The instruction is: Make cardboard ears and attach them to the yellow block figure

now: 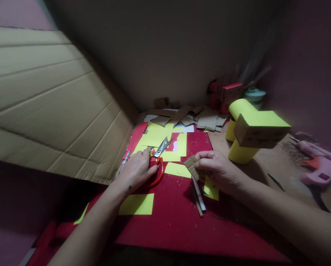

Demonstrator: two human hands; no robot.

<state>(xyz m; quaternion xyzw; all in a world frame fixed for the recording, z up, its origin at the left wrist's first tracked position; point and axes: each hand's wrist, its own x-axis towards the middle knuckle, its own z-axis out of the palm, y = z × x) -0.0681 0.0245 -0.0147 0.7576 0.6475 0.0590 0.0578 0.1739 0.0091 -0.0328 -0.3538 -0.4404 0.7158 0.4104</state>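
My left hand point(139, 166) is closed around the handle area of a pair of red-handled scissors point(159, 162). Their blades stand a little apart and point away from me, over yellow paper. Between the thumb and fingers of my right hand point(218, 166) is a small piece of brown cardboard point(192, 167). Just below it, narrow strips point(199, 195) of paper or cardboard rest on the red surface, beside a yellow paper piece point(212, 189). Another yellow rectangle of paper point(137, 204) lies near my left forearm.
A large cardboard sheet point(49, 103) leans along the left. Cardboard scraps point(182, 115) are heaped at the back. To the right stand a yellow paper-covered cardboard construction point(254, 129) and a pink glue gun point(320, 162). A pale blue round container point(254, 94) sits behind them.
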